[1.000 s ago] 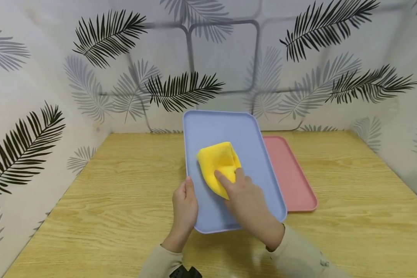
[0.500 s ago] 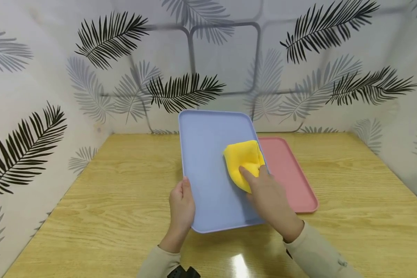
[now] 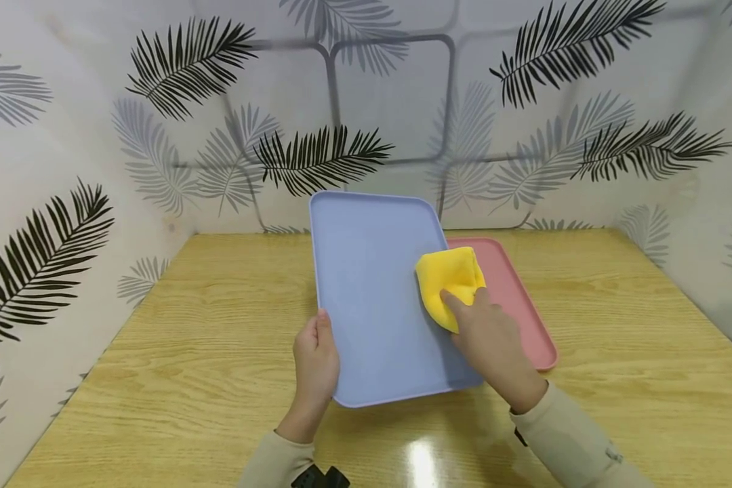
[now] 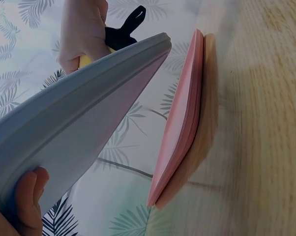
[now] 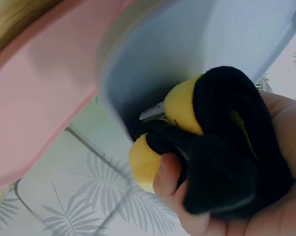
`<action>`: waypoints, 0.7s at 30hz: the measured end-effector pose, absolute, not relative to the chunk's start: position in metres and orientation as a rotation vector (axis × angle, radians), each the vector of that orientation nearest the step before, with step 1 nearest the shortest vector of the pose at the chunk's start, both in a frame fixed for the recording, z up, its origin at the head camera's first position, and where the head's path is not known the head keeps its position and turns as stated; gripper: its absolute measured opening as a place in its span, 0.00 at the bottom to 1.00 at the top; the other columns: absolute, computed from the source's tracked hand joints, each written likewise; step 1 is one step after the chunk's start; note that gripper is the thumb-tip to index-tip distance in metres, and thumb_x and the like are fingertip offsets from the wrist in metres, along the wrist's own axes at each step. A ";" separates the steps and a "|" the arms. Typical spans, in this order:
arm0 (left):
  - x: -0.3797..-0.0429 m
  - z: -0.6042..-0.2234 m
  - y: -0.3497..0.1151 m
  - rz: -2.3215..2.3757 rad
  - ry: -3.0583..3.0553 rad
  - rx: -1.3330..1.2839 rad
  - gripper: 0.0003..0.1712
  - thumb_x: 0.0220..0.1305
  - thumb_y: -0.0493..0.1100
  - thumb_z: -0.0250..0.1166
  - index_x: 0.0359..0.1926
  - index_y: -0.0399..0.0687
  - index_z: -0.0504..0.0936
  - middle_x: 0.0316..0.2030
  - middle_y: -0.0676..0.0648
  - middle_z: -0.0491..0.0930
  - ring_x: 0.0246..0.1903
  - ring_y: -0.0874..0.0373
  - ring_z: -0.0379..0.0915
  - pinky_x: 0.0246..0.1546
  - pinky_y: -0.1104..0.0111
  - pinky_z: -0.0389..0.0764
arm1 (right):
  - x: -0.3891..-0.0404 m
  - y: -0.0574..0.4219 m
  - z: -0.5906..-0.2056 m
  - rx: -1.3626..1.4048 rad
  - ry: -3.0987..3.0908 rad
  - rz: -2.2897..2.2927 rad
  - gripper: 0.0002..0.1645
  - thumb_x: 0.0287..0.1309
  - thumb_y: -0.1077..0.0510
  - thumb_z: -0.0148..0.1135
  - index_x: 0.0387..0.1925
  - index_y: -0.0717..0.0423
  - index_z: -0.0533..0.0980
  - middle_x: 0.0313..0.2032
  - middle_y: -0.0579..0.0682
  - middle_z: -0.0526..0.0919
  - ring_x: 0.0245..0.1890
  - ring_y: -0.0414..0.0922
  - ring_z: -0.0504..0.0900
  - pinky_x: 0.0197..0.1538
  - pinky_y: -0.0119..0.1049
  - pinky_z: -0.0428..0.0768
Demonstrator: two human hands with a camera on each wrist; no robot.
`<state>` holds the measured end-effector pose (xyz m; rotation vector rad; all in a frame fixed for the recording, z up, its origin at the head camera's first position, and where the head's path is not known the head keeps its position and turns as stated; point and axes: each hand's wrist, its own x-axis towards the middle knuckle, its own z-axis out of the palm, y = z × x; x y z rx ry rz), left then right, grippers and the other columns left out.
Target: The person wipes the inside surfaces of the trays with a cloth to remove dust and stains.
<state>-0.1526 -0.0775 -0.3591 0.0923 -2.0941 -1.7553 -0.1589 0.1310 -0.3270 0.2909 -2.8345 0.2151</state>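
My left hand (image 3: 316,359) grips the left edge of a light blue tray (image 3: 372,305), thumb on top and fingers curled beneath it, as the left wrist view shows. The tray is held up off the table, tilted with its inner face toward me. My right hand (image 3: 494,339) holds a bunched yellow cloth (image 3: 442,274) against the tray's right side, near the rim. Seen from the right wrist, the cloth has black fabric (image 5: 226,142) and a small white tag (image 5: 152,111), with my fingers curled round it.
A pink tray (image 3: 521,312) lies on the wooden table (image 3: 219,325), to the right and partly hidden behind the blue one. Leaf-patterned sheeting (image 3: 390,102) stands behind the table and along both sides.
My right hand has slid the yellow cloth from the middle of the blue tray to its right edge. The left hand and tray have shifted slightly left.
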 end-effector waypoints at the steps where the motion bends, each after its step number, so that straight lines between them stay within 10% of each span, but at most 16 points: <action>1: -0.153 -0.359 -0.077 -1.755 -2.093 0.091 0.23 0.70 0.44 0.41 0.27 0.31 0.72 0.16 0.49 0.64 0.16 0.60 0.62 0.15 0.71 0.64 | -0.159 0.131 -0.327 0.294 -2.834 0.215 0.34 0.40 0.62 0.70 0.53 0.52 0.71 0.33 0.65 0.68 0.14 0.49 0.65 0.12 0.37 0.66; 21: -0.152 -0.357 -0.076 -1.762 -2.077 0.088 0.22 0.70 0.44 0.41 0.24 0.33 0.70 0.15 0.50 0.61 0.16 0.61 0.59 0.15 0.72 0.62 | -0.152 0.100 -0.330 0.457 -2.629 0.131 0.33 0.34 0.59 0.74 0.49 0.51 0.73 0.30 0.64 0.70 0.12 0.47 0.64 0.11 0.36 0.66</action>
